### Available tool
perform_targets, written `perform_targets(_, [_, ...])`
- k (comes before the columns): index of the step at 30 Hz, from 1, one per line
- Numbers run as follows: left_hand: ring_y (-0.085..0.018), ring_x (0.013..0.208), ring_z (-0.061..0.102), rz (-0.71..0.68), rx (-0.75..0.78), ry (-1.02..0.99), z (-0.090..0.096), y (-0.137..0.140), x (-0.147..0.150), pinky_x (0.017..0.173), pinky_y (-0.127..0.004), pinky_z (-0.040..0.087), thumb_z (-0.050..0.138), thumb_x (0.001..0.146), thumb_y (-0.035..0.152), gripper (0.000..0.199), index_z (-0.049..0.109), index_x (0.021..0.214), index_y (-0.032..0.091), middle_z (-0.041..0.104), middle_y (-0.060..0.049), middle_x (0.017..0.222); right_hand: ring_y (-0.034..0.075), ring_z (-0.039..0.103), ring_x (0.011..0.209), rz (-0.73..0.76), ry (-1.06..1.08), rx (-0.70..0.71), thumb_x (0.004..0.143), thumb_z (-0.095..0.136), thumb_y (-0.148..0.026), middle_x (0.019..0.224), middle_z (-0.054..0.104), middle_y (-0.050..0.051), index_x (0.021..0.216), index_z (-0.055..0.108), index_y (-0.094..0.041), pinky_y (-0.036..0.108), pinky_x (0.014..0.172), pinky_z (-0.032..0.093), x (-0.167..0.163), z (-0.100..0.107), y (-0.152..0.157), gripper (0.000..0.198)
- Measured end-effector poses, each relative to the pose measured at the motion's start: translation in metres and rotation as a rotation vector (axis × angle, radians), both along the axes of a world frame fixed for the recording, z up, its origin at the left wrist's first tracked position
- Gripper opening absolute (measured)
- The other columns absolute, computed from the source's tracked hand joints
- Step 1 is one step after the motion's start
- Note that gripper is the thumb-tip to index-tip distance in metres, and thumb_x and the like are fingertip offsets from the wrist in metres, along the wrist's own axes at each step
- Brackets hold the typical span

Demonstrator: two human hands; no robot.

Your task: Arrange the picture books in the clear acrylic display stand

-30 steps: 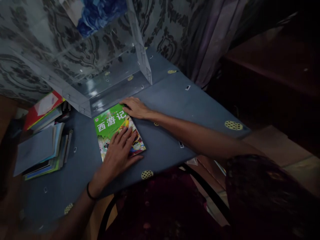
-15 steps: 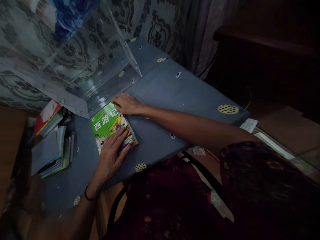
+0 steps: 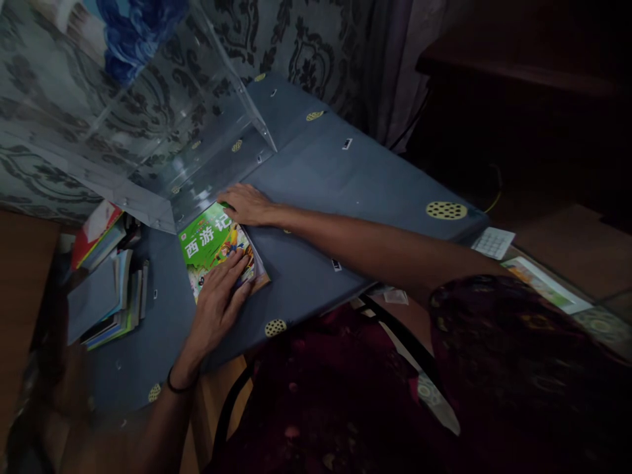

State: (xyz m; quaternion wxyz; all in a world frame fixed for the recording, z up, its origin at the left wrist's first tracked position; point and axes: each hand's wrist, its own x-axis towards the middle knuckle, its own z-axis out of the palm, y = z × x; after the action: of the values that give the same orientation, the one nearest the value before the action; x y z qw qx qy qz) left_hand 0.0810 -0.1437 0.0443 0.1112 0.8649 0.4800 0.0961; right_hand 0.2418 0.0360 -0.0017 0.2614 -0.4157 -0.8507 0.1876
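Note:
A green picture book (image 3: 205, 238) with large white Chinese characters and cartoon figures on its cover lies closed on the table. Flat across the lower part of its cover rests my left hand (image 3: 220, 296), fingers stretched out and a black band at the wrist. My right hand (image 3: 245, 203) is at the book's upper right corner, thumb over the cover and fingers curled round the edge; the fingertips are partly hidden. Some lower pages show at the right side, slightly out of line with the cover.
A clear acrylic panelled stand (image 3: 148, 210) rises just behind the book. Several books (image 3: 93, 289) are piled at the left on the blue table cover (image 3: 316, 178) with pineapple prints. A patterned curtain (image 3: 316, 52) hangs at the back. Papers (image 3: 494, 242) lie beyond the table's right corner.
Both hands keep nearly the same places on the book. The view has shifted slightly, and the lower pages at the book's right side show a little more.

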Motion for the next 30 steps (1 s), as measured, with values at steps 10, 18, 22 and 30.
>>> perform_targets(10, [-0.029, 0.147, 0.042, -0.092, 0.194, 0.147, -0.019, -0.003, 0.001, 0.117, -0.053, 0.04, 0.046, 0.105, 0.037, 0.049, 0.042, 0.153, 0.028, 0.044, -0.014, 0.159, 0.028, 0.055, 0.121, 0.003, 0.004, 0.0, 0.101, 0.046, -0.021, 0.131, 0.065, 0.015, 0.131, 0.062, -0.013, 0.042, 0.103, 0.037, 0.0, 0.002, -0.003, 0.035])
perform_targets(18, [-0.029, 0.15, 0.038, -0.087, 0.276, 0.187, -0.026, -0.017, 0.013, 0.118, -0.055, 0.037, 0.046, 0.104, 0.024, 0.043, 0.049, 0.147, 0.026, 0.047, -0.015, 0.157, 0.027, 0.056, 0.12, -0.012, -0.014, 0.017, 0.1, 0.048, -0.02, 0.128, 0.067, 0.015, 0.131, 0.064, -0.013, 0.04, 0.102, 0.039, 0.0, 0.001, -0.005, 0.036])
perform_targets(22, [-0.029, 0.148, 0.041, -0.068, 0.268, 0.221, -0.024, -0.023, 0.016, 0.118, -0.056, 0.038, 0.047, 0.102, 0.023, 0.044, 0.05, 0.146, 0.024, 0.047, -0.015, 0.157, 0.028, 0.057, 0.119, -0.004, 0.003, 0.031, 0.099, 0.048, -0.02, 0.128, 0.068, 0.015, 0.131, 0.064, -0.012, 0.043, 0.104, 0.041, -0.002, -0.002, -0.005, 0.037])
perform_targets(30, [-0.025, 0.15, 0.037, -0.059, 0.25, 0.253, -0.031, -0.052, 0.009, 0.126, -0.053, 0.025, 0.047, 0.103, 0.028, 0.053, 0.039, 0.154, 0.022, 0.047, -0.011, 0.158, 0.032, 0.057, 0.124, -0.007, 0.022, 0.062, 0.097, 0.047, -0.022, 0.133, 0.065, 0.018, 0.133, 0.066, -0.012, 0.048, 0.107, 0.043, -0.005, -0.015, 0.0, 0.041])
